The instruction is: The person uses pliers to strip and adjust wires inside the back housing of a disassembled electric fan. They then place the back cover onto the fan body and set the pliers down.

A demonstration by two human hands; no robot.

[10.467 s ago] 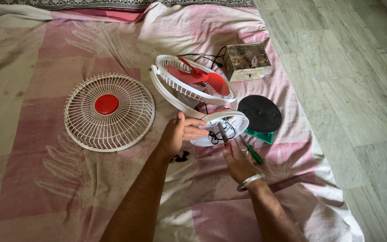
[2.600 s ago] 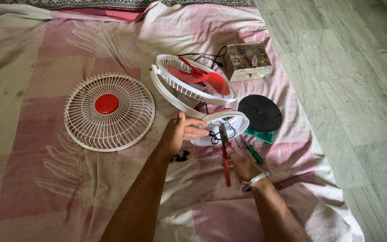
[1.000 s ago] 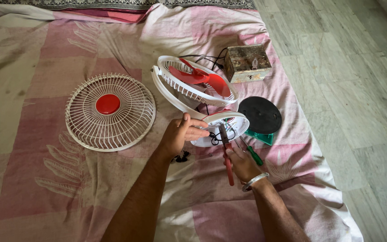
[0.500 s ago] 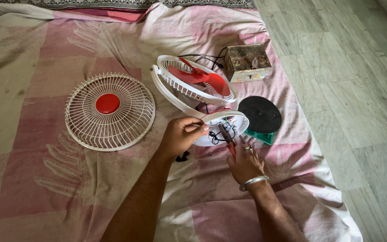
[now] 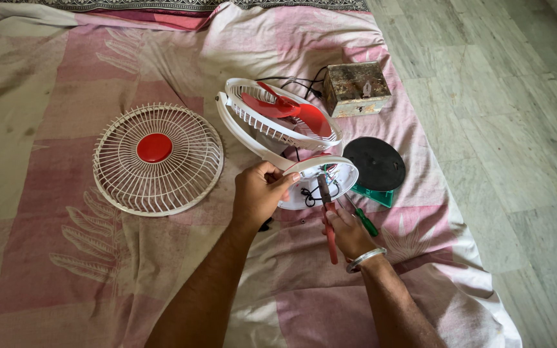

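A small white table fan lies tipped on a pink patterned sheet, its red blades (image 5: 285,109) showing inside the rear grille. The fan's round white base (image 5: 342,169) faces up, opened, with coloured wires inside. My left hand (image 5: 259,193) grips the near rim of that base. In my right hand (image 5: 348,233) are red-handled pliers (image 5: 326,209), whose jaws reach into the wires. A metal bangle sits on my right wrist.
The detached white front grille (image 5: 157,158) with a red hub lies to the left. A black round base cover (image 5: 374,163), a green screwdriver (image 5: 363,220) and a rusty metal box (image 5: 356,88) lie to the right. Grey stone floor (image 5: 517,129) borders the sheet.
Over ten seconds my right hand picked up the pliers. In the last second it carried them forward, so the jaws now sit inside the base among the wires.
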